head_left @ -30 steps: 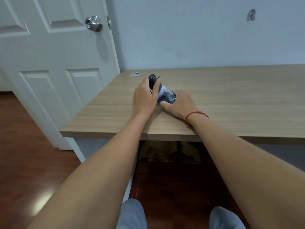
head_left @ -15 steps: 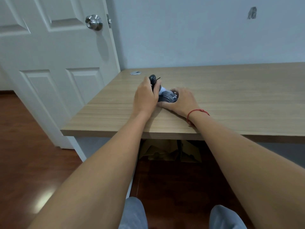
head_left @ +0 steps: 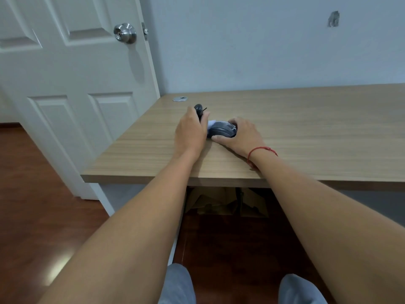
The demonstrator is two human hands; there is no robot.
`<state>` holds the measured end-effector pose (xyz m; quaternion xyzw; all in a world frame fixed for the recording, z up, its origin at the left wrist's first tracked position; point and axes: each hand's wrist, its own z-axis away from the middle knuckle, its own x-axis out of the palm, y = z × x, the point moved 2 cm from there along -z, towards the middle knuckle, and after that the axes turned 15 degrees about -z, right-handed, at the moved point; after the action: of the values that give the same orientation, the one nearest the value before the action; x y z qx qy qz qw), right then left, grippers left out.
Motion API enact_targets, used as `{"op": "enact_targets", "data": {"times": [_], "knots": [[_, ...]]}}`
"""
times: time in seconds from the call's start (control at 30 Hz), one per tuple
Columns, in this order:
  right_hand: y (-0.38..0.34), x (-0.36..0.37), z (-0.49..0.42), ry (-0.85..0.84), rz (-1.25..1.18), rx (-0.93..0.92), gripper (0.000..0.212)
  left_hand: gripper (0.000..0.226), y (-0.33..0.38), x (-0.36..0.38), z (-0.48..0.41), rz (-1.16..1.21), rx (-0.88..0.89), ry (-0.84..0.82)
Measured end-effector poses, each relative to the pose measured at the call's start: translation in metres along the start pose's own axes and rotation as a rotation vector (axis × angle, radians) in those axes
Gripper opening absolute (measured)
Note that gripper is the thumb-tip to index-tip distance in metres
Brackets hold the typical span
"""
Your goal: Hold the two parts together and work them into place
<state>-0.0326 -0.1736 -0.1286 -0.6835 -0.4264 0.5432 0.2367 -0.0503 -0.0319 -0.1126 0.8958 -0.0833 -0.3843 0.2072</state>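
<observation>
On the wooden desk [head_left: 306, 132] lies a dark grey computer mouse [head_left: 221, 132] with a bit of white material [head_left: 211, 123] at its left end. My right hand [head_left: 241, 137] grips the mouse, thumb along its near side and fingers over the far side. My left hand [head_left: 191, 130] holds a small black rounded object [head_left: 198, 109], which sticks up above the fingers just left of the mouse. What the white bit is I cannot tell. A red string sits on my right wrist.
A round silver cable grommet [head_left: 179, 98] is set in the desk's far left corner. A white panelled door [head_left: 72, 88] with a steel knob [head_left: 125, 32] stands left of the desk. Cardboard [head_left: 225, 202] lies under the desk on the dark wood floor.
The mouse has slid a little to the right with my right hand and now lies flatter on the desk. My left hand has hardly moved.
</observation>
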Motion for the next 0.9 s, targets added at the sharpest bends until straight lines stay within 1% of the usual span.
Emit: {"op": "enact_targets", "data": {"times": [0.07, 0.1, 0.2, 0.27, 0.3, 0.37, 0.43, 0.47, 0.53, 0.6, 0.67, 0.73, 0.83, 0.9], "knots": [[0.001, 0.000, -0.001, -0.008, 0.022, 0.009, 0.063, 0.038, -0.005, 0.001, -0.002, -0.069, -0.076, -0.011], [0.001, 0.000, -0.002, -0.009, 0.032, 0.008, 0.062, 0.038, -0.005, 0.000, -0.003, -0.067, -0.080, -0.002], [0.002, 0.000, -0.003, -0.010, 0.054, 0.000, 0.055, 0.037, 0.002, -0.003, -0.001, 0.069, 0.035, 0.060], [0.003, 0.000, -0.004, -0.015, 0.045, -0.004, 0.052, 0.036, 0.006, -0.004, 0.002, 0.119, 0.099, 0.053], [0.004, 0.001, -0.005, -0.017, 0.041, -0.003, 0.052, 0.036, 0.005, -0.004, 0.002, 0.092, 0.095, 0.036], [0.005, 0.002, -0.007, -0.024, 0.060, 0.005, 0.056, 0.035, 0.001, -0.002, 0.001, -0.041, 0.027, 0.019], [0.007, 0.002, -0.010, -0.032, 0.086, 0.005, 0.061, 0.034, -0.004, 0.000, -0.001, -0.190, -0.024, 0.021], [0.008, 0.002, -0.010, -0.034, 0.089, -0.002, 0.062, 0.034, -0.004, 0.000, -0.001, -0.219, -0.025, 0.033], [0.009, 0.001, -0.009, -0.047, 0.063, -0.017, 0.067, 0.034, -0.002, -0.003, -0.002, -0.149, 0.005, 0.082], [0.008, 0.000, -0.007, -0.066, 0.017, -0.035, 0.074, 0.034, 0.001, -0.006, -0.002, 0.025, 0.043, 0.131], [0.006, 0.000, -0.007, -0.081, 0.013, -0.052, 0.074, 0.034, 0.002, -0.007, 0.000, 0.086, 0.065, 0.138], [0.005, 0.000, -0.007, -0.077, 0.033, -0.040, 0.073, 0.035, 0.000, -0.007, 0.001, 0.032, 0.031, 0.118], [0.005, -0.001, -0.007, -0.035, 0.064, 0.037, 0.079, 0.034, -0.006, -0.005, -0.001, -0.076, -0.090, 0.084], [0.005, -0.002, -0.007, 0.002, 0.047, 0.089, 0.082, 0.031, -0.009, -0.006, -0.002, -0.073, -0.157, 0.065]]}}
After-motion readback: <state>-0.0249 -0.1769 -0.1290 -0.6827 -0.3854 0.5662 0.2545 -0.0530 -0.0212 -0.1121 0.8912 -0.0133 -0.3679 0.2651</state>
